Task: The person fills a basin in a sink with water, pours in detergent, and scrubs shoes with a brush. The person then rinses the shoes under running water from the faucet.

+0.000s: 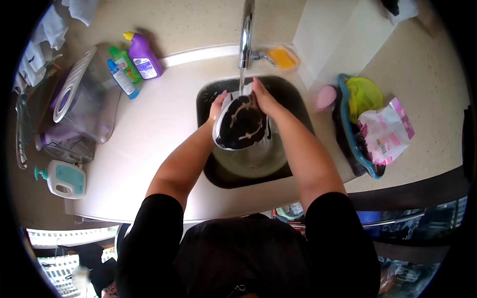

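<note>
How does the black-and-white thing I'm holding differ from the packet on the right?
The black-and-white thing is mostly dark; the packet is pink and white. Your left hand and right hand hold the thing under the tap; neither touches the packet. Both show white.

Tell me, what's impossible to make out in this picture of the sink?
In the head view:
Black-and-white item: far side, turned from the camera.
Sink: bottom, partly hidden by the item.
Purple bottle: label's fine print, too small.
Hanging white cloths: cut off by the view's edge.
</note>
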Tool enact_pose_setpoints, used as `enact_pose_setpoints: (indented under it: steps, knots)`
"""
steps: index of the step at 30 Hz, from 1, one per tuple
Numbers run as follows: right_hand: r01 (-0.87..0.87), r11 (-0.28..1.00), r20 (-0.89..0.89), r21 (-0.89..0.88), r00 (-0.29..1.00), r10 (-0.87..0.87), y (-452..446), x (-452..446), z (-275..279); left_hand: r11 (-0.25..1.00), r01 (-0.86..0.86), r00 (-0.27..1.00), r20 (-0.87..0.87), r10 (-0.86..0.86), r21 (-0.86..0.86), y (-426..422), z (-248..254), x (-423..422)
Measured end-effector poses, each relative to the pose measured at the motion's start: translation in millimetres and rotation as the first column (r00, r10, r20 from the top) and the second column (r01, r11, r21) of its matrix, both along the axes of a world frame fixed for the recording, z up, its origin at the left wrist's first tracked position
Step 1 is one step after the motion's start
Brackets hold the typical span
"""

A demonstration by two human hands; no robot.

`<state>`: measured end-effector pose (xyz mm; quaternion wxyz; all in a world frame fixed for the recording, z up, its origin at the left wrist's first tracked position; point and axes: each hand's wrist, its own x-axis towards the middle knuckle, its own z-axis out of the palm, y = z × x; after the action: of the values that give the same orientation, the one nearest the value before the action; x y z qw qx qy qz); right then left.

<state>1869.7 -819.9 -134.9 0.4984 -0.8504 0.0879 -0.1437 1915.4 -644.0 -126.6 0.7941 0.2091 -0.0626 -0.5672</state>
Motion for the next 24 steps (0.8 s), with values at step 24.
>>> enact_pose_setpoints:
  steps: [24]
  knots:
    - [-0.015,0.758,-0.3,0.653,0.913,0.277,69,-18,126,0.863,-0.505,-0.608,0.709,-0.357,0.002,-13,26,2]
